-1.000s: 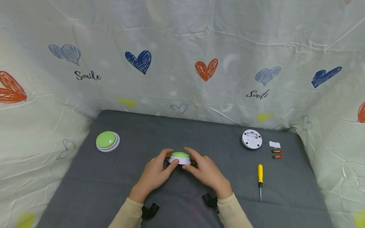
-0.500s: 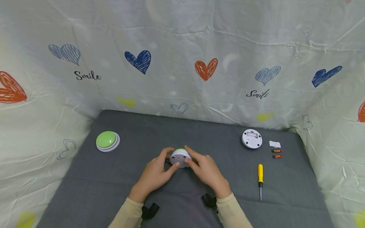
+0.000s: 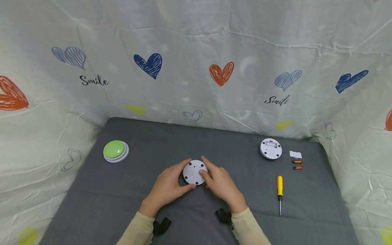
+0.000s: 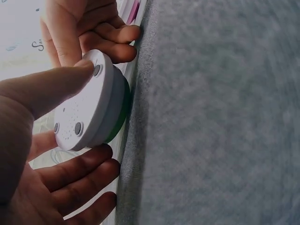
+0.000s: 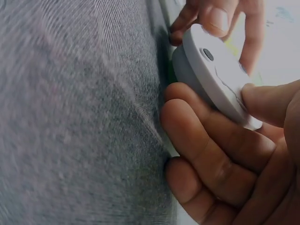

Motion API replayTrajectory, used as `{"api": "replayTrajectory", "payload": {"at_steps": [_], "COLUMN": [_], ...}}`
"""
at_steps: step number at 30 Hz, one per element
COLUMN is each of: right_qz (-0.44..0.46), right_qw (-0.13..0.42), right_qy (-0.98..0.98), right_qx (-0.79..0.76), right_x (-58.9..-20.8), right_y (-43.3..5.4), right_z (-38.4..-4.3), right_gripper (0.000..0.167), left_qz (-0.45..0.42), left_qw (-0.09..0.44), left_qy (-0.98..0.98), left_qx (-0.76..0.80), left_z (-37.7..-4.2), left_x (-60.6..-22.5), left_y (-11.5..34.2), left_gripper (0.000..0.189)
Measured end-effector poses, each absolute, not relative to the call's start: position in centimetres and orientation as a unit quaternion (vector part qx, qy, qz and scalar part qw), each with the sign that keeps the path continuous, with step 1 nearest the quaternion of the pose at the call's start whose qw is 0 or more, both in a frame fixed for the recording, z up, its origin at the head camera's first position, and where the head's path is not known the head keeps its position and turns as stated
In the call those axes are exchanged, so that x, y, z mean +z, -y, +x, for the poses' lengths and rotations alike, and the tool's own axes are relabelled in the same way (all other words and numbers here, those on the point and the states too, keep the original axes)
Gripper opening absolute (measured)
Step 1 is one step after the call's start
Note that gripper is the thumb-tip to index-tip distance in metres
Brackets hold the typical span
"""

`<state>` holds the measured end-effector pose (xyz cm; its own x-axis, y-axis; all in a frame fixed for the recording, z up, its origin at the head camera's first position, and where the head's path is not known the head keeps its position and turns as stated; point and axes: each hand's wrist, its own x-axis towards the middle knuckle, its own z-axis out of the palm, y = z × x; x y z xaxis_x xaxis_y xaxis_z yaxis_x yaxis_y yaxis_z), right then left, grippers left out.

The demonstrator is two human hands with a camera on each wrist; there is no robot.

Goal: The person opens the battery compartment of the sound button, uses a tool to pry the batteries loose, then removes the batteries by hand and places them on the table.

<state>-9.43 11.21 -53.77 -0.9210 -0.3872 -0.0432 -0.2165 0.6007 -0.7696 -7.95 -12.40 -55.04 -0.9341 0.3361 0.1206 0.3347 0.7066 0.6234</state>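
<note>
Both hands hold a round white button with a green dome, turned so its underside (image 3: pixel 193 172) faces up. In the left wrist view the button (image 4: pixel 91 108) shows a speaker grille of small holes, dark feet and the green dome turned toward the cloth. My left hand (image 3: pixel 169 182) grips its left side, thumb at the near rim and fingers round the far edge. My right hand (image 3: pixel 223 182) grips the right side. In the right wrist view the right thumb (image 5: pixel 269 101) presses the underside beside a thin seam, with the fingers curled under the rim.
On the grey cloth (image 3: pixel 147 143), another green-domed button (image 3: pixel 114 150) sits at left. At right lie an upturned button (image 3: pixel 271 148) with its battery bay exposed, a white cover piece (image 3: pixel 295 154), two batteries (image 3: pixel 297 162) and a yellow-handled screwdriver (image 3: pixel 280 190).
The button between the hands has turned over, from green dome up to underside up. The right thumb has moved from its near edge onto the underside.
</note>
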Motion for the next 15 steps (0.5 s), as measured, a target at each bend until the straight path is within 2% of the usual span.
{"api": "replayTrajectory", "payload": {"at_steps": [8,15], "right_qz": [-0.155,-0.149], "right_qw": [0.096,0.062], "right_qy": [-0.91,-0.929], "right_qx": [-0.371,-0.333], "right_x": [-53.4,-53.38], "right_y": [-11.06,-11.67], "right_z": [-9.3,-9.41], "right_gripper": [0.044,0.034], "left_qz": [0.174,0.159], "left_qw": [0.015,0.014], "left_qy": [-0.936,-0.934], "left_qx": [0.304,0.321], "left_z": [-8.21,-8.56], "left_x": [-54.84,-54.55], "left_y": [11.99,11.93], "left_gripper": [0.105,0.091]}}
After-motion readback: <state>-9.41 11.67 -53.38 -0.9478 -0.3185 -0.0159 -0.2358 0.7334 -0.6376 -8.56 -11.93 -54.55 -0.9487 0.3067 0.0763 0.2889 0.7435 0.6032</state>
